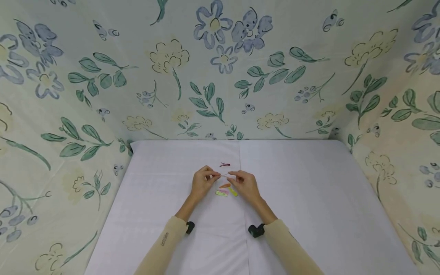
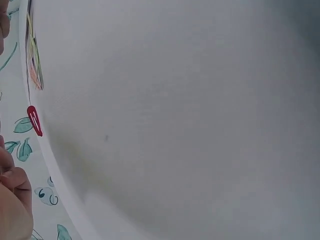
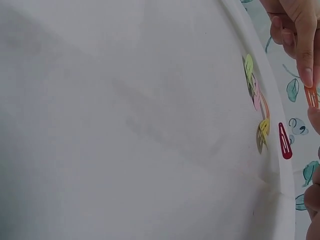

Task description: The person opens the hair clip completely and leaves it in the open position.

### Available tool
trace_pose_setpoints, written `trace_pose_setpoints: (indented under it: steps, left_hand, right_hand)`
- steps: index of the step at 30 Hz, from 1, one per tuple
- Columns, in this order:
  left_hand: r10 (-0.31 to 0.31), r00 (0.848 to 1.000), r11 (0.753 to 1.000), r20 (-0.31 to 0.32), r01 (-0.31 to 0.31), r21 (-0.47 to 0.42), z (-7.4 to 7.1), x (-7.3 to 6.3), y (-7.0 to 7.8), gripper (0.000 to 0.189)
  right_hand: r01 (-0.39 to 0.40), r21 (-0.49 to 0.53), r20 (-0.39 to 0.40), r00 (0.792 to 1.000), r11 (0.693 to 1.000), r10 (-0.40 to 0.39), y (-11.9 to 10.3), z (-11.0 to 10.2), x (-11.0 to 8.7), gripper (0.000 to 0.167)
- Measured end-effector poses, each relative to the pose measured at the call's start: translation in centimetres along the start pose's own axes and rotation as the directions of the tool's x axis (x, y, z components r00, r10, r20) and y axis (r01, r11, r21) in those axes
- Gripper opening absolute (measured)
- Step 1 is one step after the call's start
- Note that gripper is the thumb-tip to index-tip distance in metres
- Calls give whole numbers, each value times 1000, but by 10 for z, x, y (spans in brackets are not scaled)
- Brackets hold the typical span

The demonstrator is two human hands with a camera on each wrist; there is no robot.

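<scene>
A small orange hair clip stretches between both hands above the table; in the head view it looks thin and pale, its prongs parting toward the right. My left hand pinches one end between thumb and fingertips. The right hand has bent fingers at the other end, index finger and thumb slightly apart around the prongs. Just beyond the hands lies a red hair clip. Below them rest another orange clip, a yellow clip and a green-yellow clip, beside a pink one.
A white cloth with a crease covers the table. Flower-printed fabric hangs behind and at both sides. Dark wrist cameras sit at the cuffs, the right one just above the cloth.
</scene>
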State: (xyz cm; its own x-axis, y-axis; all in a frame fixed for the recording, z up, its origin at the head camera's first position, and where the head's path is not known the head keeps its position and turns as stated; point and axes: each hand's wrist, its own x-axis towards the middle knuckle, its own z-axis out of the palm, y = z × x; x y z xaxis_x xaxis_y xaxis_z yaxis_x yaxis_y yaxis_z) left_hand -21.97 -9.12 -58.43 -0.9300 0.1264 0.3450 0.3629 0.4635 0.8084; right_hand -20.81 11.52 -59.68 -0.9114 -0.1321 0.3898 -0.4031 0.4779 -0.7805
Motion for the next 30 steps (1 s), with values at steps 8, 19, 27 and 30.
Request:
trace_pose_setpoints:
  steps: [8, 19, 27, 30]
  left_hand:
    - [-33, 999, 999, 27, 32, 43, 4, 9, -2, 5]
    - [-140, 989, 987, 48, 135, 86, 9, 22, -8, 5]
    - [-138, 990, 987, 37, 135, 82, 13, 30, -16, 5]
    - [-139, 990, 987, 30, 137, 79, 17, 33, -19, 6]
  right_hand:
    - [-77, -55, 12, 997, 995, 78, 6, 4, 6, 22]
    - [-120, -92, 10, 993, 989, 121, 17, 6, 12, 16]
    - [-97, -131, -22, 995, 987, 95, 20, 11, 20, 5]
    - [-96, -141, -27, 995, 985, 93, 20, 14, 22, 6]
